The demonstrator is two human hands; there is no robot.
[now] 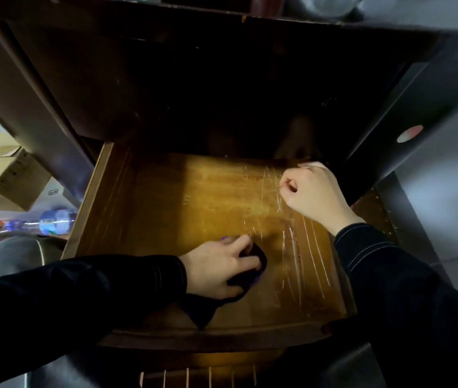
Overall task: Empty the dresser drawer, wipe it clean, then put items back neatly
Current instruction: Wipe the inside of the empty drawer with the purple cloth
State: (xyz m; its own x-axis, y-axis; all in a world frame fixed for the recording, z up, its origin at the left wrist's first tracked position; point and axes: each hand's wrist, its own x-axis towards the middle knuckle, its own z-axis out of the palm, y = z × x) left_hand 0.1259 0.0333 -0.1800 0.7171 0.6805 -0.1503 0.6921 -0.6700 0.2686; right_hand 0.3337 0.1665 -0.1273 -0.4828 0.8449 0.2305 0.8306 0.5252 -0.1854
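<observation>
Left grip [216, 271] tight round cloth [202, 309] on drawer floor [183, 208] — right grip [313, 191] tight on clear film [303, 256].

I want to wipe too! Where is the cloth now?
In the head view, the dark cloth is in the left hand, on the drawer floor near the front, left of the clear film that the right hand pinches.

cloth [204, 308] mostly hidden under left grip [216, 271]; drawer [102, 197] back lost in shadow; left-edge boxes [6, 175] blurred.
</observation>
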